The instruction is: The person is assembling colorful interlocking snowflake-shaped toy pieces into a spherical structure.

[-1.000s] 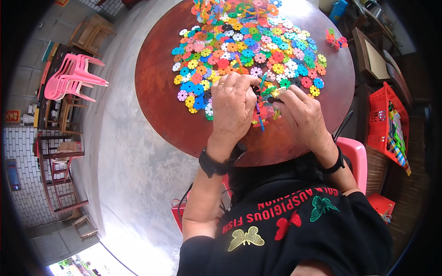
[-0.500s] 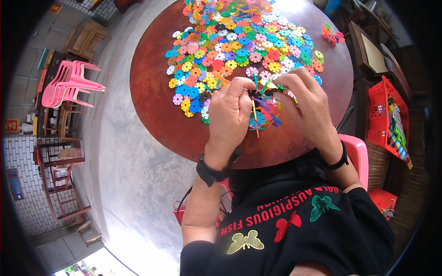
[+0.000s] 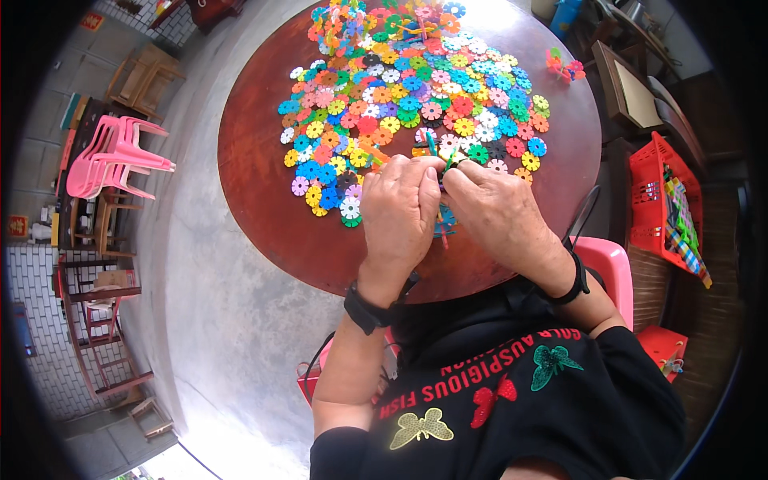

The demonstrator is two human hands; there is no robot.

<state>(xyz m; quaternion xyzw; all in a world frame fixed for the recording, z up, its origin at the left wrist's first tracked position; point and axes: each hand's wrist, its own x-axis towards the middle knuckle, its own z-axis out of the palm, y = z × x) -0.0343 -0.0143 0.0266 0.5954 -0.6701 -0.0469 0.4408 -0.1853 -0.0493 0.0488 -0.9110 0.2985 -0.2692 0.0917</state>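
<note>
Both of my hands meet over the near part of a round red-brown table [image 3: 254, 180]. Between them is a cluster of interlocked plastic flower discs [image 3: 445, 224], with blue, green and pink pieces showing. My left hand [image 3: 398, 210] grips the cluster from its left side, fingers curled and thumb pressed in. On the other side, my right hand [image 3: 502, 218] pinches a green piece at the top with thumb and fingertips. Most of the cluster is hidden behind the fingers. Just beyond lies a wide spread of loose notched discs [image 3: 368, 124] in many colours.
Joined disc structures [image 3: 340, 28] stand at the table's far side. A small pink and red disc flower [image 3: 564, 67] sits far right. Pink stacked chairs [image 3: 120, 156] are off left. At right are a red basket [image 3: 646, 196] and a pink chair [image 3: 612, 268] beside me.
My right hand has moved left and in toward the cluster, its spread fingers now closed on a piece. The left hand keeps its grip. The whole view has shifted slightly.
</note>
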